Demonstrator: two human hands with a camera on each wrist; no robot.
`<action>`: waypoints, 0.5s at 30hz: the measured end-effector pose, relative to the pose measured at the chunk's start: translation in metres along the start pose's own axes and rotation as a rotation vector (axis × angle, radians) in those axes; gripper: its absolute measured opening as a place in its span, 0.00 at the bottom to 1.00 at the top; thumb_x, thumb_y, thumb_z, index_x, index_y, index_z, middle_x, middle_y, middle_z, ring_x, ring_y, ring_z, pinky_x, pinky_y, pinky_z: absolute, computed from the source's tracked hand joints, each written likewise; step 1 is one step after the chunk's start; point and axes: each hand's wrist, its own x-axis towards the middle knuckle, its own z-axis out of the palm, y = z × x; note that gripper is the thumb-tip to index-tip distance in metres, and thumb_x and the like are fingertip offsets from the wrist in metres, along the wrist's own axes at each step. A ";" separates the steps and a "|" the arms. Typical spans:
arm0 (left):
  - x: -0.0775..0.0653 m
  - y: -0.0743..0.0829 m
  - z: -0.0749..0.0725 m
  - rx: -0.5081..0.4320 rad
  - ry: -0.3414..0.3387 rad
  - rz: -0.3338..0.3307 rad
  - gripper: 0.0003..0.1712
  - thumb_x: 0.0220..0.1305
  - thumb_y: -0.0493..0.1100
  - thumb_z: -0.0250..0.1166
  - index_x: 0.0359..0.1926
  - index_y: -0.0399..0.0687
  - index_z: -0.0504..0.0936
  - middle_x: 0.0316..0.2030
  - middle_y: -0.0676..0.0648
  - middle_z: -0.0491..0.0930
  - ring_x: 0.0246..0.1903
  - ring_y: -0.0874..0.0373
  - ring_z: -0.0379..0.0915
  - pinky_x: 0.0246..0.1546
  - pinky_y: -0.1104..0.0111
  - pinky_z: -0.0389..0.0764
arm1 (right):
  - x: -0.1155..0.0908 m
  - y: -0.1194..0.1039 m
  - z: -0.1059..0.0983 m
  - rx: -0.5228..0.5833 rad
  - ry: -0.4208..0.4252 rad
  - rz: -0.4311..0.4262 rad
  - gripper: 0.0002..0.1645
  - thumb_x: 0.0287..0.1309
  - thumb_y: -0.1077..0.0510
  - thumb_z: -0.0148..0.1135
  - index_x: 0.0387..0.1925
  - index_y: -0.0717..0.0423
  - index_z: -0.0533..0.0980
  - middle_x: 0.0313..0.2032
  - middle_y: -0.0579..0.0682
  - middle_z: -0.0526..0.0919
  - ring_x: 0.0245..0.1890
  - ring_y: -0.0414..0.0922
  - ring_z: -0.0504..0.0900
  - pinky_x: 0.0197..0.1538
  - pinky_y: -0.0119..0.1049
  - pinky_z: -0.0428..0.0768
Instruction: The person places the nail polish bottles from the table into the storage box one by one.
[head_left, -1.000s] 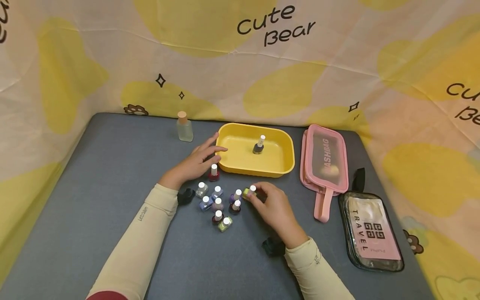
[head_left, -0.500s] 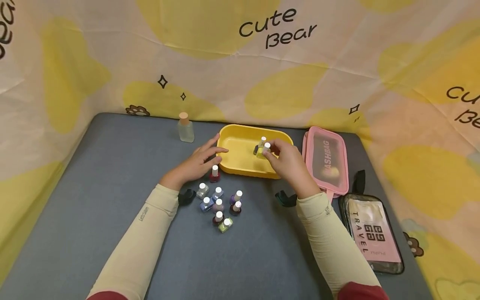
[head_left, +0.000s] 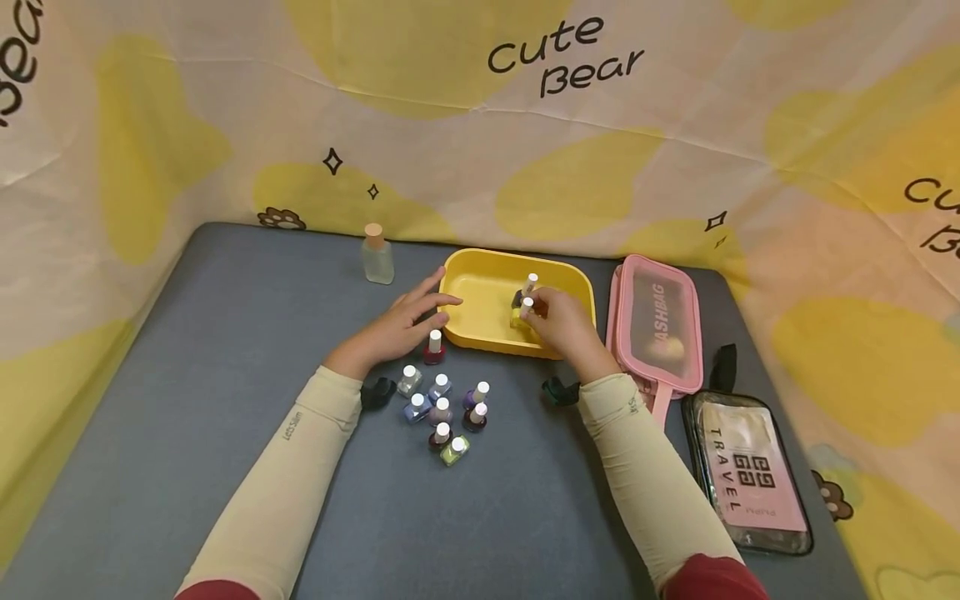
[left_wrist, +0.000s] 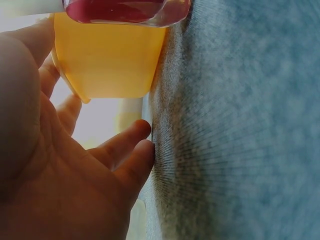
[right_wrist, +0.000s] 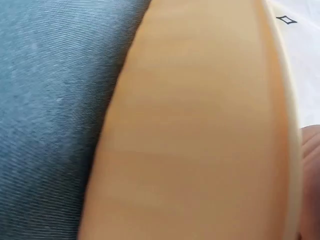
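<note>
My right hand point(head_left: 566, 325) pinches a yellow nail polish bottle point(head_left: 517, 319) by its white cap, inside the yellow tray point(head_left: 487, 342). Behind it in the tray stands a dark nail polish bottle point(head_left: 530, 283), partly covered by the fingers. Fingers spread, my left hand point(head_left: 386, 332) rests at the tray's left rim. Close to its thumb is a red nail polish bottle point(head_left: 434, 353), which looms large in the left wrist view. The tray's wall point(right_wrist: 195, 125) fills most of the right wrist view, hiding nearly all of that hand.
In front of the tray stand several nail polish bottles, among them a light green one point(head_left: 454, 452) and a purple one point(head_left: 476, 396). A frosted bottle point(head_left: 378, 260) is at the back left. On the right lie a pink wash bag point(head_left: 660, 325) and a clear travel pouch point(head_left: 753, 475).
My right hand has picked the yellow nail polish bottle off the table, carried it into the tray, and lowered it beside the dark one. The left hand has stayed at the rim.
</note>
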 end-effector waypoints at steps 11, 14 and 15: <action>0.001 0.000 -0.001 -0.021 -0.007 0.003 0.25 0.84 0.52 0.55 0.75 0.52 0.75 0.85 0.56 0.34 0.82 0.39 0.34 0.74 0.34 0.46 | -0.019 -0.008 -0.007 0.033 0.020 -0.001 0.25 0.71 0.52 0.70 0.63 0.60 0.78 0.60 0.59 0.83 0.61 0.59 0.80 0.67 0.55 0.75; 0.001 0.000 -0.001 -0.017 -0.008 0.004 0.25 0.85 0.52 0.55 0.75 0.52 0.75 0.85 0.55 0.33 0.82 0.39 0.34 0.74 0.33 0.45 | -0.038 -0.022 -0.012 0.059 0.083 -0.047 0.26 0.70 0.52 0.72 0.63 0.58 0.79 0.60 0.58 0.84 0.61 0.59 0.81 0.66 0.55 0.76; 0.001 0.001 -0.001 -0.017 -0.008 0.006 0.25 0.85 0.52 0.55 0.75 0.52 0.75 0.85 0.55 0.33 0.82 0.39 0.34 0.74 0.33 0.46 | -0.046 -0.026 -0.012 0.073 0.098 -0.068 0.26 0.69 0.52 0.73 0.63 0.58 0.80 0.60 0.58 0.84 0.61 0.59 0.81 0.66 0.55 0.76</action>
